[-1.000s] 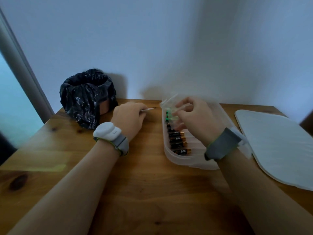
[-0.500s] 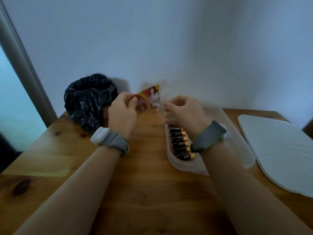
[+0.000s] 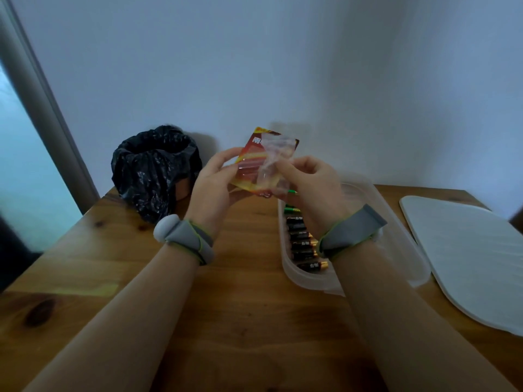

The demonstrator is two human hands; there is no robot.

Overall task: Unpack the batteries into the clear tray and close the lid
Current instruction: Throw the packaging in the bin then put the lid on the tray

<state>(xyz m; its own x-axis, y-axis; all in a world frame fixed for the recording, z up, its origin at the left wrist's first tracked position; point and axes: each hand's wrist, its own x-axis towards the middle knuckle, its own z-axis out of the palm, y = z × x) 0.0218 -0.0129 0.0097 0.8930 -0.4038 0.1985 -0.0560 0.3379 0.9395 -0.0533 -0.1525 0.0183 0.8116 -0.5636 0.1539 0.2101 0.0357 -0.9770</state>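
Note:
My left hand holds a red and yellow battery pack card up above the table's far edge. My right hand pinches the clear plastic blister that lies against the front of the card. Below my right wrist stands the clear tray, long and open. Along its left side lies a row of several black batteries with gold ends, and green batteries at the far end. The white lid lies flat to the right of the tray.
A small bin lined with a black bag stands at the table's back left, close to my left hand. The wooden table meets a plain wall behind. A window frame rises at the left.
My left hand lifted the card off the table and my right hand left the tray. Both hands rose and came together, with the clear blister now pinched against the card.

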